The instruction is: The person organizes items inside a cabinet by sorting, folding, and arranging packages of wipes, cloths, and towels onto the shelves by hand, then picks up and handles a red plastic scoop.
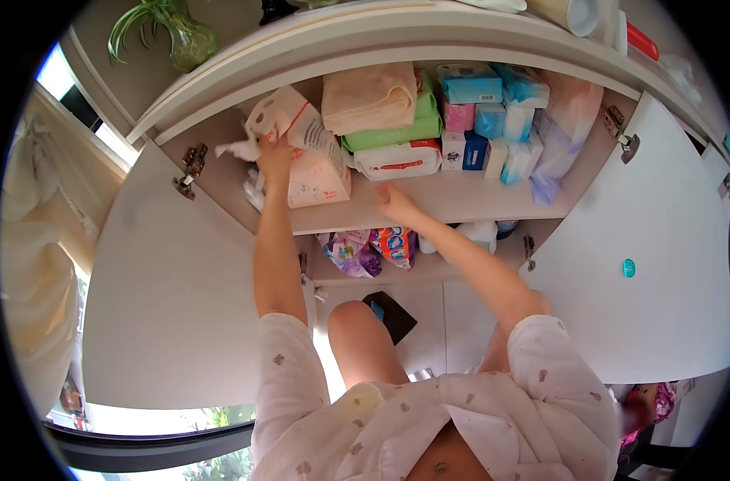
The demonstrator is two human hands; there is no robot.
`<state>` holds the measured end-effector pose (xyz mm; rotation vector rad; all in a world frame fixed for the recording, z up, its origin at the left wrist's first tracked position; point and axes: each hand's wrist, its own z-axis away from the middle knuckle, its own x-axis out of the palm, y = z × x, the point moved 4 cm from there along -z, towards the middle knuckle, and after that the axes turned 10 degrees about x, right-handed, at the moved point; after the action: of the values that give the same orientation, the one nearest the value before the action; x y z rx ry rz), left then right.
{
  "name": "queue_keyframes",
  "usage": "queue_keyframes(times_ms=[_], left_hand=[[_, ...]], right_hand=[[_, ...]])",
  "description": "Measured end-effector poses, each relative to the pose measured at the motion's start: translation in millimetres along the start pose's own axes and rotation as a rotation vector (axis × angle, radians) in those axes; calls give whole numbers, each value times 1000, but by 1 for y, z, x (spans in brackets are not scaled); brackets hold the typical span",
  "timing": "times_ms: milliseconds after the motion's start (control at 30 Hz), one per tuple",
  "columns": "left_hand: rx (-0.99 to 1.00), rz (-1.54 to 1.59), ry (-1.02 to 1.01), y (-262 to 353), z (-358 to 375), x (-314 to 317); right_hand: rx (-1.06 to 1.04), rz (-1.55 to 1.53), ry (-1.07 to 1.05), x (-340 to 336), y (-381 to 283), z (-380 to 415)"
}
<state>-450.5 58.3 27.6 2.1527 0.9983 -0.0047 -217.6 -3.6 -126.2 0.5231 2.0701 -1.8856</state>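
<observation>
My left hand (273, 154) is at the left end of the upper cabinet shelf, its fingers closed on the toilet paper pack (289, 116). This white pack leans, with a round roll end showing at its top and crumpled white wrapping (238, 150) sticking out beside my fingers. Below it stands a pale pink printed pack (318, 178). My right hand (397, 205) hovers by the shelf's front edge, fingers loosely curved and apart, holding nothing. Just behind it lies a white wipes pack (399, 160) under green packs (393, 132) and a folded beige towel (369, 98).
Tissue packs and small boxes (475, 150) fill the shelf's right side, beside a translucent bag (568, 132). Detergent bags (393, 246) sit on the lower shelf. Cabinet doors stand open at left (168, 297) and right (646, 232). A plant in a glass vase (190, 40) is above.
</observation>
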Motion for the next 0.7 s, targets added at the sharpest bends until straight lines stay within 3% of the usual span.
queue_keyframes(times_ms=[33, 100, 167, 233, 300, 367, 433, 467, 533, 600, 633, 700], left_hand=[[-9, 501, 36, -4, 2, -3], [-95, 651, 189, 14, 24, -29], [-117, 781, 282, 32, 36, -54], [-61, 815, 342, 52, 37, -66], [-10, 838, 406, 76, 43, -78], [26, 743, 286, 110, 57, -82], [2, 755, 212, 144, 74, -83], [-18, 773, 131, 162, 83, -81], [-175, 778, -40, 202, 105, -78], [-200, 332, -396, 228, 120, -75], [-214, 330, -399, 225, 127, -76], [916, 404, -594, 262, 149, -72]], right_hand=[[7, -46, -94, 10, 9, 5], [5, -100, -172, 21, 12, 19], [252, -582, -353, 23, 1, 53], [407, -815, -595, 35, -9, 87], [455, -915, -699, 56, -8, 110], [514, -1006, -812, 83, -6, 131], [299, -1490, -776, 100, -9, 136], [314, -1482, -782, 95, -19, 145], [-100, -1763, -221, 42, -53, 157], [-163, -1758, -36, -2, -42, 161], [-140, -1782, -7, -19, -28, 160], [-116, -1795, 43, -50, -3, 167]])
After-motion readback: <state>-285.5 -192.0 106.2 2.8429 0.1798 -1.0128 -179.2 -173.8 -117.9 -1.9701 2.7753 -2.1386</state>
